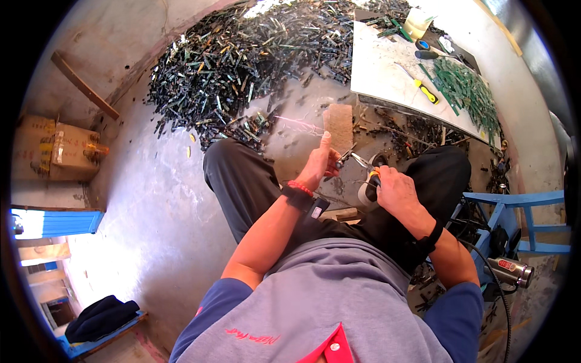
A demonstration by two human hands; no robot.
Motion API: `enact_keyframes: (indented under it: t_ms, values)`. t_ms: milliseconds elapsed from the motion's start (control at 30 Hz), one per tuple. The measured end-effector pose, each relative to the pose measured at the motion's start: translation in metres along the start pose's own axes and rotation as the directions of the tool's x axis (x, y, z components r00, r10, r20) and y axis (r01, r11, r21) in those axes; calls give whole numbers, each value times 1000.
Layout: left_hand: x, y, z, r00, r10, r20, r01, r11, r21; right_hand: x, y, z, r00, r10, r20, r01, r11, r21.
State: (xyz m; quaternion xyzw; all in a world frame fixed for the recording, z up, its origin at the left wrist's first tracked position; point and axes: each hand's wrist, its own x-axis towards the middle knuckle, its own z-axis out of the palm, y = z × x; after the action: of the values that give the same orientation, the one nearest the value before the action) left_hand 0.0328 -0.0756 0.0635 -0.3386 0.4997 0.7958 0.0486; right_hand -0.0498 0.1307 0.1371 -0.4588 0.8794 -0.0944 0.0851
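My left hand (319, 164) is closed on a small dark piece (342, 161), its thumb pointing up and away from me. The exact kind of piece is too small to make out. Held in my right hand (396, 189) are pliers (362, 160) with orange and dark handles and metal jaws. The jaws point left and lie close to the dark piece; whether they touch it I cannot tell. Both hands are between my knees, above the floor. A brown rectangular slab (338, 126) lies just beyond them.
A large heap of dark strips (242, 66) covers the far floor. At far right, a white board (381, 66) bears green strips (463, 88), a yellow-handled screwdriver (426, 92) and a cup (418, 24). A blue stool (502, 215) and metal flask (511, 272) are right; cardboard boxes (72, 151) stand left.
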Motion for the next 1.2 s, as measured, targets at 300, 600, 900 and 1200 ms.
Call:
enact_keyframes:
  t_ms: [300, 600, 900, 1200]
  values:
    - [-2, -11, 7, 997, 17, -77, -12, 998, 66, 14, -9, 27, 999, -42, -8, 42, 999, 34]
    - [-18, 6, 5, 971, 44, 234, 3, 980, -197, 7, -17, 4, 752, -114, 649, -657, -58, 751]
    - [-25, 7, 12, 969, 74, 234, -43, 990, -133, -9, -44, 16, 790, -141, 596, -590, -437, 679]
    - [-8, 1, 10, 975, -117, 190, 171, 937, -304, -7, -40, 22, 972, 237, 6, -215, 870, 443]
